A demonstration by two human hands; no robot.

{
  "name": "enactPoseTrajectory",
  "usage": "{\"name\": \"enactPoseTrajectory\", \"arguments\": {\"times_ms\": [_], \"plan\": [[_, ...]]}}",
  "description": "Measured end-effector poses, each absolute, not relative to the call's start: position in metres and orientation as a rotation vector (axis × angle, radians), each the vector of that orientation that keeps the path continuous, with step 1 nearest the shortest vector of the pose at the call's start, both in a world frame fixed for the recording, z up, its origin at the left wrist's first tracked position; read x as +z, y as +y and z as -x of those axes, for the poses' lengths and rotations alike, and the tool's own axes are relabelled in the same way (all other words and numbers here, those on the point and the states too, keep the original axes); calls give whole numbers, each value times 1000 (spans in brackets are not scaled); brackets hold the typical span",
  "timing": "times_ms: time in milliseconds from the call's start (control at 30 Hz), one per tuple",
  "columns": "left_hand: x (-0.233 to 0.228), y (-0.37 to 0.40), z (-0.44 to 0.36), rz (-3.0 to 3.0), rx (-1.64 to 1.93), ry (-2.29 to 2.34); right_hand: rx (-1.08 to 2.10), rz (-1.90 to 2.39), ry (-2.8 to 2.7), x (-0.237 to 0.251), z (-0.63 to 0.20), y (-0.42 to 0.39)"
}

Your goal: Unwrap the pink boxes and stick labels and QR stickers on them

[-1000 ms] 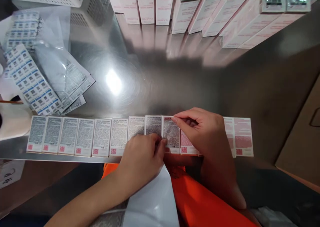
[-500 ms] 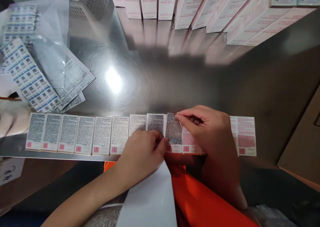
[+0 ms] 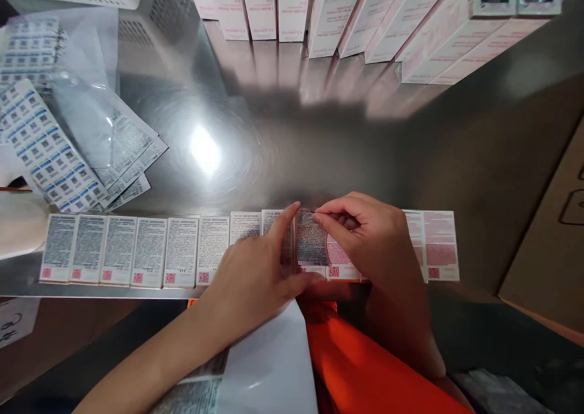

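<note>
While the right hand (image 3: 371, 231) pinches a label (image 3: 311, 237) over a box (image 3: 314, 268), the left hand (image 3: 250, 274), thumb and forefinger apart, seemingly guides placement, which calls for squared edges.

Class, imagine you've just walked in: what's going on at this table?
A person is working along a row of small boxes at the near edge of a metal table. The right hand pinches the top corner of a dark-printed label on one box. The left hand lies over the neighbouring boxes, index finger stretched out. Boxes to the left show dark print; those to the right show pink. Printed sheets lie at the left, and taller boxes stand behind.
</note>
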State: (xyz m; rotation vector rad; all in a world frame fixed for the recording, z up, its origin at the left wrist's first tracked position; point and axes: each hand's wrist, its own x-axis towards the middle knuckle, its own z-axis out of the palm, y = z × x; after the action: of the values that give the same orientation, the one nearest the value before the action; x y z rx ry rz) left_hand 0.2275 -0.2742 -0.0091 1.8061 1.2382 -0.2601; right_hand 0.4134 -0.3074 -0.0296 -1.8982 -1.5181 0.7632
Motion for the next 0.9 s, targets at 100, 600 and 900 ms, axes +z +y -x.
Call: {"name": "enactPoseTrajectory", "arguments": {"times_ms": [100, 600, 900], "plan": [[-9, -277, -226, -1903, -230, 1243, 747, 1897, -1529, -31, -413, -307], [-28, -288, -223, -2442, 148, 1078, 788, 1855, -1540, -34, -414, -310], [-31, -295, -225, -2541, 296, 1122, 543, 1926, -1692, -26, -401, -323]]}}
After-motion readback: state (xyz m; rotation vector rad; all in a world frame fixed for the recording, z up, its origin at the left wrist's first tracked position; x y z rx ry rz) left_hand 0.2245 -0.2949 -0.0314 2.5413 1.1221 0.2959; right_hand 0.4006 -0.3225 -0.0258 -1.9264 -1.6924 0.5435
